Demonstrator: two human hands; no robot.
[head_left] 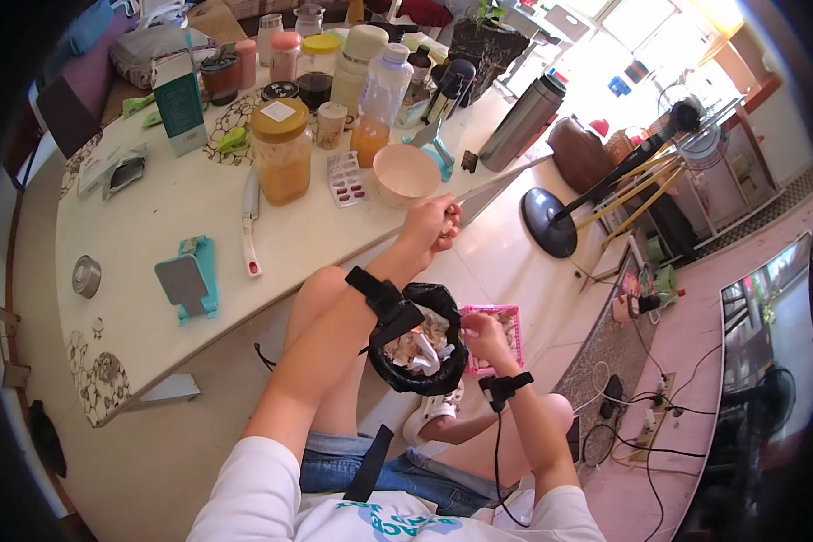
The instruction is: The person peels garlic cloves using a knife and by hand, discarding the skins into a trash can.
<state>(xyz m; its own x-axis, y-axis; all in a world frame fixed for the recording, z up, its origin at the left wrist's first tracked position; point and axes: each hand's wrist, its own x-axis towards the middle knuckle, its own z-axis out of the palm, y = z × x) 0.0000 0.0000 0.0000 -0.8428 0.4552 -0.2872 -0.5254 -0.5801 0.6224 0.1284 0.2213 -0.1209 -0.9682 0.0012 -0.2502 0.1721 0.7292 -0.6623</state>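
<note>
Black-bagged bin [390, 375]: below the left hand [431, 226], pale scraps [415, 350] inside.
Left hand's grip: curled nearly closed, near the cream bowl [406, 173]; a small pale piece seems held, its kind I cannot tell.
Right hand [484, 336]: fingers bent together beside the pink basket [518, 339]; what they hold, I cannot tell.
Jar lid's label [278, 111]: left of left hand, too small for reading.
Nearby obstacles: knife [250, 226] and blister pack [346, 179], also leftward.

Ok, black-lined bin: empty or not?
Not empty: the black-lined bin holds crumpled white scraps and brownish bits, visible through its open top.
</note>
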